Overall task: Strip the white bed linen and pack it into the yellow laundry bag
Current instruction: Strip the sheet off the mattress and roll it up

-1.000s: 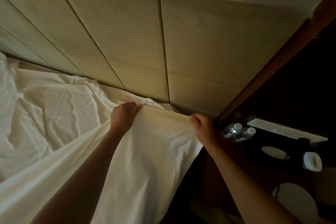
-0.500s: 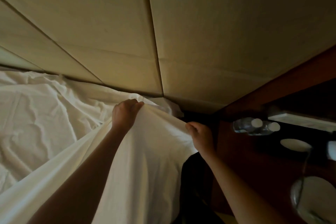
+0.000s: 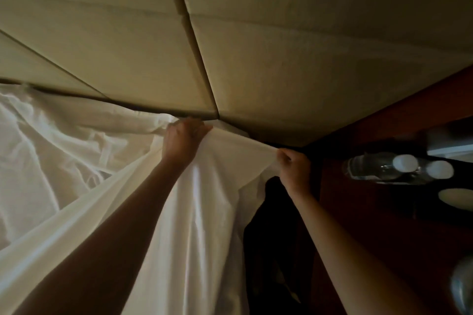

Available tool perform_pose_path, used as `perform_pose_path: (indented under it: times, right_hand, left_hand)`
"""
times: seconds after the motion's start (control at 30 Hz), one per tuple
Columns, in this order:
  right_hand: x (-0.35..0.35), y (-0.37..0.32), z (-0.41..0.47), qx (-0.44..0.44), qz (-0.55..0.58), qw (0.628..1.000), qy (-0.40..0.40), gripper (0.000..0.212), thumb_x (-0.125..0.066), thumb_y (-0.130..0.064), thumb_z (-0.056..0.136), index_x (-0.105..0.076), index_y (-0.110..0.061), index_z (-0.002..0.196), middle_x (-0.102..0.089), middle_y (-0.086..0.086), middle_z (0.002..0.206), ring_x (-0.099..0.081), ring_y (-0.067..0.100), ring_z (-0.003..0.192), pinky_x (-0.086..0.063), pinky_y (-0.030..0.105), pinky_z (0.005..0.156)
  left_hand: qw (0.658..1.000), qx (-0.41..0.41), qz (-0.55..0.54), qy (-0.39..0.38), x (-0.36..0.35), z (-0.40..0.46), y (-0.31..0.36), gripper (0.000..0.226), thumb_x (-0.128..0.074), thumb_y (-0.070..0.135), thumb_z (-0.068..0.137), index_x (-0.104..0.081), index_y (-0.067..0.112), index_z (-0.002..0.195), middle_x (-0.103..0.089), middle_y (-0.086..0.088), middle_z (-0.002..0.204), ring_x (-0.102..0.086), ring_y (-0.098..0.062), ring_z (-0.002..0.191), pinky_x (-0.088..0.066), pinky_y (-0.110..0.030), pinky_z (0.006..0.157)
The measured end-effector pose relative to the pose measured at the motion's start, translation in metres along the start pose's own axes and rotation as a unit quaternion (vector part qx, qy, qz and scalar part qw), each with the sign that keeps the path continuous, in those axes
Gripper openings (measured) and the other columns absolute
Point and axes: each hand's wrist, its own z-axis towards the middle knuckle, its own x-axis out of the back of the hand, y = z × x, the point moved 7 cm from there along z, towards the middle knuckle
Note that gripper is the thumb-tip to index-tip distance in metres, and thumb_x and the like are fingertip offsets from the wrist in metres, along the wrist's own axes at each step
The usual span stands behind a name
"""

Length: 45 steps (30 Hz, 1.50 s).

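The white sheet [image 3: 199, 225] is lifted off the bed's head corner and stretched tight between my two hands. My left hand [image 3: 183, 137] grips its top edge close to the padded headboard, fingers curled over the cloth. At the corner beside the nightstand, my right hand [image 3: 293, 165] pinches the sheet's edge in a fist. More crumpled white linen [image 3: 51, 161] lies on the mattress at left. No yellow laundry bag is in view.
A beige padded headboard [image 3: 256, 59] fills the upper frame. To the right stands a dark wooden nightstand [image 3: 384, 225] with two capped water bottles [image 3: 399, 167] and a white dish [image 3: 458, 197]. A dark gap [image 3: 276, 238] runs between bed and nightstand.
The camera has moved closer to the headboard. Both hands have pulled the sheet's corner up and apart, drawing its top edge tighter; the right hand now grips it in a tighter fist.
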Motion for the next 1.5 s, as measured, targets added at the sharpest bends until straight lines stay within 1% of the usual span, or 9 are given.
perform_pose_path:
  times: [0.13,0.27,0.4,0.5,0.63,0.8,1.0,1.23,1.5]
  right_hand:
    - [-0.002,0.026,0.012,-0.045,0.0,0.999,0.002,0.026,-0.051,-0.025,0.103,-0.071,-0.012,0.093,-0.063,-0.004,0.081,-0.061,0.008,0.078,-0.042,0.023,0.069]
    - [-0.026,0.026,0.012,-0.053,-0.037,0.994,-0.09,0.03,-0.048,-0.026,0.104,-0.07,-0.01,0.117,-0.067,0.003,0.1,-0.066,0.019,0.096,-0.044,0.021,0.065]
    - [-0.045,-0.005,0.016,-0.012,0.065,0.986,-0.154,0.037,-0.042,-0.031,0.105,-0.057,-0.017,0.137,-0.06,0.002,0.127,-0.056,0.017,0.116,-0.044,0.029,0.093]
    - [-0.065,-0.026,0.018,0.012,0.137,0.973,-0.187,0.038,-0.05,-0.033,0.102,-0.056,-0.019,0.137,-0.056,-0.005,0.122,-0.052,0.009,0.111,-0.041,0.026,0.091]
    - [-0.085,-0.034,0.02,0.068,0.103,0.97,-0.208,0.055,-0.054,-0.063,0.079,-0.067,-0.015,0.099,-0.062,-0.003,0.086,-0.057,0.007,0.076,-0.041,0.02,0.062]
    - [-0.081,-0.017,0.034,0.063,0.081,0.987,-0.126,0.023,-0.068,-0.022,0.093,-0.075,-0.004,0.104,-0.063,0.007,0.099,-0.063,0.027,0.098,-0.04,0.023,0.079]
    - [-0.092,-0.023,0.044,0.126,0.022,0.983,-0.133,0.024,-0.063,-0.023,0.097,-0.075,-0.01,0.113,-0.052,0.005,0.145,-0.045,0.024,0.135,-0.04,0.039,0.11]
    - [-0.09,-0.048,0.044,0.201,-0.037,0.974,-0.095,0.03,-0.054,-0.027,0.101,-0.07,-0.014,0.123,-0.064,0.005,0.132,-0.054,0.031,0.121,-0.046,0.043,0.102]
    - [-0.088,-0.058,0.019,0.193,0.062,0.972,-0.118,0.048,-0.053,-0.047,0.085,-0.077,-0.009,0.099,-0.064,0.006,0.128,-0.056,0.027,0.12,-0.046,0.044,0.103]
  left_hand:
    - [0.999,-0.032,0.003,-0.01,-0.021,0.015,0.018,0.032,-0.064,0.034,0.094,-0.071,0.007,0.078,-0.07,-0.018,0.085,-0.064,-0.039,0.082,-0.046,-0.042,0.072]
    - [0.997,-0.051,0.042,-0.032,-0.038,0.005,-0.009,0.047,-0.041,0.048,0.092,-0.071,0.013,0.082,-0.067,-0.013,0.088,-0.063,-0.037,0.089,-0.037,-0.04,0.074]
    - [0.991,-0.065,0.071,-0.088,-0.047,-0.005,-0.03,0.057,-0.029,0.052,0.092,-0.07,0.012,0.099,-0.064,-0.012,0.108,-0.056,-0.037,0.104,-0.037,-0.045,0.083]
    - [0.985,-0.113,0.09,-0.093,-0.052,-0.008,-0.033,0.051,-0.034,0.047,0.096,-0.07,0.013,0.106,-0.06,-0.012,0.129,-0.048,-0.036,0.127,-0.036,-0.049,0.098]
    - [0.979,-0.144,0.102,-0.104,-0.058,0.0,-0.037,0.047,-0.035,0.045,0.097,-0.072,0.016,0.104,-0.059,-0.01,0.138,-0.046,-0.034,0.137,-0.031,-0.052,0.11]
    - [0.979,-0.167,0.095,-0.068,-0.053,0.017,-0.028,0.041,-0.043,0.04,0.094,-0.075,0.015,0.092,-0.069,-0.008,0.107,-0.059,-0.031,0.105,-0.032,-0.04,0.101]
    - [0.981,-0.167,0.102,-0.003,-0.041,0.024,-0.011,0.039,-0.044,0.034,0.093,-0.077,0.015,0.085,-0.071,-0.009,0.088,-0.063,-0.035,0.083,-0.027,-0.038,0.079]
    - [0.981,-0.171,0.04,0.083,-0.01,0.018,0.004,0.023,-0.059,0.025,0.091,-0.079,0.013,0.089,-0.071,-0.009,0.087,-0.062,-0.034,0.075,-0.049,-0.037,0.066]
    - [0.988,-0.131,-0.022,0.083,0.001,0.017,0.003,0.013,-0.068,0.013,0.084,-0.077,0.003,0.085,-0.066,-0.015,0.087,-0.066,-0.032,0.076,-0.052,-0.035,0.069]
